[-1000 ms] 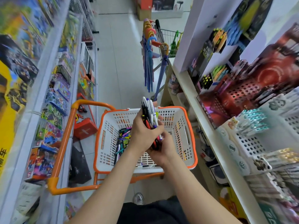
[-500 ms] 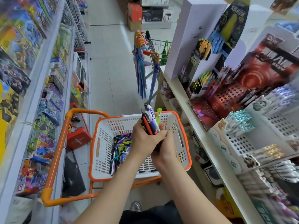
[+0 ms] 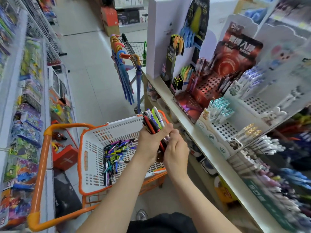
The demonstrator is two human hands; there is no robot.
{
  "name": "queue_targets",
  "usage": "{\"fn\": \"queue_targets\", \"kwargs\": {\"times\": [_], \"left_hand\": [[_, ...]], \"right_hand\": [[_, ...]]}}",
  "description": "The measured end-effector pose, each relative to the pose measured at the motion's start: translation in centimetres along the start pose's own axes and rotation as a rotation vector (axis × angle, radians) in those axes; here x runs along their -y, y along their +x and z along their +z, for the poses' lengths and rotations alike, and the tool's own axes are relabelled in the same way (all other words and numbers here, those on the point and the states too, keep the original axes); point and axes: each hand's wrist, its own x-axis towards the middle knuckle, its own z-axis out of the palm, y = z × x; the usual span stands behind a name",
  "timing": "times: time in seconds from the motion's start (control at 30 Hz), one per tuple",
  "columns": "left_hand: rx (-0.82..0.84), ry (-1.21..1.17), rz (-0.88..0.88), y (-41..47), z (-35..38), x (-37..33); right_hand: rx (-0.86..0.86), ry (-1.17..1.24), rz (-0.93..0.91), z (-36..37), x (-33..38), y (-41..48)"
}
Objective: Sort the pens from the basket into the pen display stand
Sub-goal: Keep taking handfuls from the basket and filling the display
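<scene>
Left hand (image 3: 149, 142) is wrapped round upright pens (image 3: 154, 120) over the basket (image 3: 80, 157); the pen display stand (image 3: 223, 130) is set right of it, nearer the pinching right hand (image 3: 176, 150).

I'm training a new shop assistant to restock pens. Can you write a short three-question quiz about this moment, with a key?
1. What colour is the rim of the basket?
2. True or false: the basket is empty.
3. Where is the bundle of pens?
A) lying in the basket
B) gripped in the left hand, with the right hand at its lower end
C) held in the right hand alone

Key:
1. Orange.
2. False: loose pens lie in it.
3. B.
</scene>
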Motion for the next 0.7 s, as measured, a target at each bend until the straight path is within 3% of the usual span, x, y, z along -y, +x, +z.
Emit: {"fn": "queue_targets", "kwargs": {"times": [0.2,0.4,0.7], "left_hand": [[0.047,-0.019,-0.098,-1.6,4.3,3.0],[0.215,-0.16,-0.285,-4.9,10.3,5.7],[0.422,-0.25,-0.499,-9.8,17.6,10.7]], "right_hand": [[0.148,-0.16,-0.056,-6.7,-3.5,-1.6],[0.07,-0.217,-0.091,-14.0,-6.1,-2.8],[0.039,-0.278,-0.002,-23.5,-9.7,-5.3]]}}
